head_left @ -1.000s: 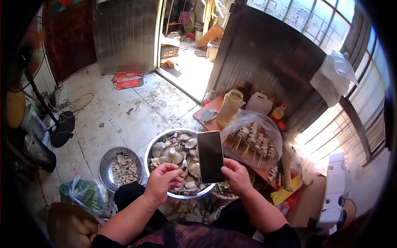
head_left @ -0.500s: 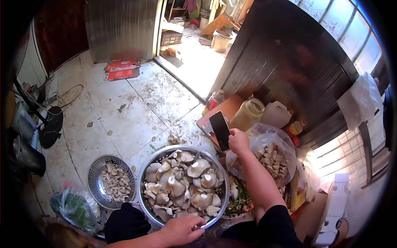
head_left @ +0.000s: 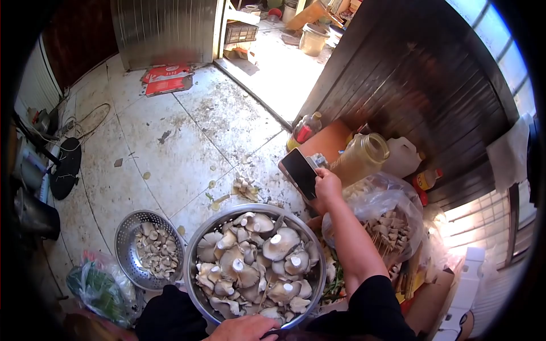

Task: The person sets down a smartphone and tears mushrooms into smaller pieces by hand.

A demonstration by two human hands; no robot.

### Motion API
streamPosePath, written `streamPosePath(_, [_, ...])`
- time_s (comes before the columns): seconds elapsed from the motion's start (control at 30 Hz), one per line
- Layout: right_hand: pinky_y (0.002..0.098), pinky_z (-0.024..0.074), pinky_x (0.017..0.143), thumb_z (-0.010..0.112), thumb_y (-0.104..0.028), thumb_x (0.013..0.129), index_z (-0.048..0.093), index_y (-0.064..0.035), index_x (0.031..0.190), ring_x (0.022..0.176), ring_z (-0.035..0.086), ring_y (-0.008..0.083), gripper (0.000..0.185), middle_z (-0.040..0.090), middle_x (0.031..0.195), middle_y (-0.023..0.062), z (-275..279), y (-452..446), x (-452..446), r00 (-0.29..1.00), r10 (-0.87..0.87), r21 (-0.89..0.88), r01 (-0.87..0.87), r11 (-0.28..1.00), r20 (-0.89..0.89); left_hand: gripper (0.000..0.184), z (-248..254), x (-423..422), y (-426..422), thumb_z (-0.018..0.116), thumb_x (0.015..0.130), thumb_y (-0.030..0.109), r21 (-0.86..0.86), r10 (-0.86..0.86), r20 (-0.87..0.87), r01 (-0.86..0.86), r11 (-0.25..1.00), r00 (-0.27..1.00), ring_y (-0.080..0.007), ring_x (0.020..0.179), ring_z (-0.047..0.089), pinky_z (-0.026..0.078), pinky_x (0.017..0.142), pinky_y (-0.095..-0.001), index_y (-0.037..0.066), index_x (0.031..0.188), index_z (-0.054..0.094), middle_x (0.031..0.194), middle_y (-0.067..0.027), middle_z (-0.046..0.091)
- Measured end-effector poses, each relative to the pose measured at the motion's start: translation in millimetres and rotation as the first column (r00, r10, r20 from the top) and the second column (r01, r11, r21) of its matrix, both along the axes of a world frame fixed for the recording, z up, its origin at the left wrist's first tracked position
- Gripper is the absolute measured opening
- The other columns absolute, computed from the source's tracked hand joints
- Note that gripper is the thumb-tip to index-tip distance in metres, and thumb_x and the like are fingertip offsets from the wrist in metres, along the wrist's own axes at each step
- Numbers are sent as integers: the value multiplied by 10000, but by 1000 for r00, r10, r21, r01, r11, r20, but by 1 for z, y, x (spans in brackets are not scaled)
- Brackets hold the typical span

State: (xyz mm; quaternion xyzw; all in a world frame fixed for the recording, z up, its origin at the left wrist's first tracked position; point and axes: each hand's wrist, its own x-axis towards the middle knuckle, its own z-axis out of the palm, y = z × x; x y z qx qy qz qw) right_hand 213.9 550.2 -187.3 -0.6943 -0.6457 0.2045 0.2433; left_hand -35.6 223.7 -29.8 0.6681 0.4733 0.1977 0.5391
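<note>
A black phone (head_left: 299, 173) is gripped at its right edge by my right hand (head_left: 328, 187), over the near left part of a low orange table (head_left: 325, 139). My left hand (head_left: 244, 328) rests at the near rim of a large metal bowl (head_left: 193, 284) filled with grey oyster mushrooms (head_left: 236, 265); its fingertips are partly hidden, and what they hold, if anything, cannot be made out. Left of the bowl stands a perforated colander (head_left: 126, 258) with smaller mushroom pieces (head_left: 156, 250). Skewered pieces (head_left: 389, 232) lie in a clear plastic bag (head_left: 412, 210) beyond my right forearm.
A big jar (head_left: 364, 156), a red-labelled bottle (head_left: 305, 131) and a white jug (head_left: 402, 156) stand on the table. Bagged greens (head_left: 98, 291) lie at lower left. Flattened red cardboard (head_left: 168, 79) is on the tiled floor near the doorway. A white box (head_left: 467, 284) stands at right.
The phone has gone from in front of me to over the table, in my right hand. My left hand has come down to the bowl's near rim. The view has tilted lower.
</note>
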Motion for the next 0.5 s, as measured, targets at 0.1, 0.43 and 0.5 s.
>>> streamPosePath(0.1, [378, 489, 789, 538, -96, 822, 651, -63, 1064, 878, 642, 314, 269, 664, 951, 179, -16, 0, 3, 998, -54, 36, 55, 998, -24, 234, -3, 3, -2, 644, 790, 203, 17, 0, -5, 0, 1000, 1000, -356, 813, 593, 476, 690, -437, 67, 972, 588, 850, -152, 593])
streamPosePath(0.43, [377, 445, 890, 608, -143, 797, 605, -32, 1069, 1002, 560, 319, 294, 591, 1036, 162, 41, -91, -23, 960, 281, 213, -277, 937, 10, 257, -5, 13, 5, 656, 787, 165, -25, -58, 14, 58, 998, 998, -304, 832, 630, 502, 706, -394, 48, 1004, 583, 885, -162, 611])
streamPosePath(0.5, [374, 452, 866, 617, -149, 803, 608, -33, 1040, 972, 568, 314, 264, 594, 1007, 157, 60, -133, -27, 923, 381, 196, -363, 911, -63, 243, -13, 14, 4, 675, 808, 219, 53, -85, -69, 89, 995, 994, -171, 703, 643, 520, 629, -299, 68, 989, 616, 792, -70, 610])
